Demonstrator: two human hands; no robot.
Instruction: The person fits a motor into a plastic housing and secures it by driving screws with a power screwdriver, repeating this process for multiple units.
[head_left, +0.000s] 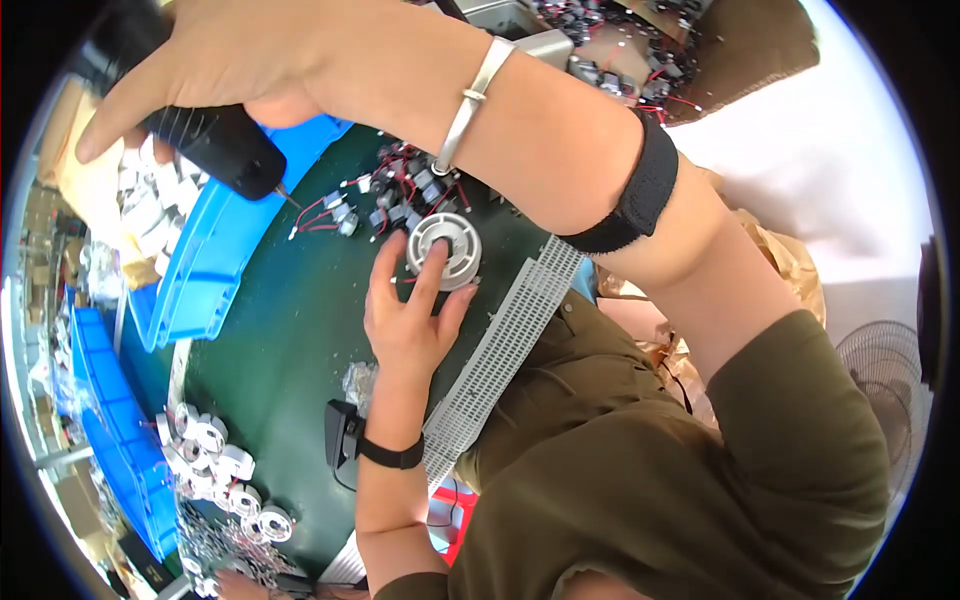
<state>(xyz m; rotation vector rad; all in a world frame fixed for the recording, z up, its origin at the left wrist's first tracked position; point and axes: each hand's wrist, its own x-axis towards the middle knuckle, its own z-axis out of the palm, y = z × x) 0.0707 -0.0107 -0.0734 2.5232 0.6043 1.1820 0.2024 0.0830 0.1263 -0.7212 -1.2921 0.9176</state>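
Observation:
My right hand [250,60] is wrapped round a black electric screwdriver [215,150] at the upper left; its thin bit points down at the table, near a small motor [344,216] with red wires. My left hand [408,320] grips a white round plastic housing [462,238] on the green table, one fingertip over its centre and the thumb at its near edge. A pile of small grey and black motors [400,200] with red and black wires lies just beyond the housing. The screwdriver bit and the housing are apart.
A blue bin [205,270] with white parts stands left, another blue bin [115,430] beyond. Several white round housings [215,460] lie lower left, near another person's hand [240,585]. A white perforated strip [510,325] runs along the table edge. More wired motors [590,75] sit at the top.

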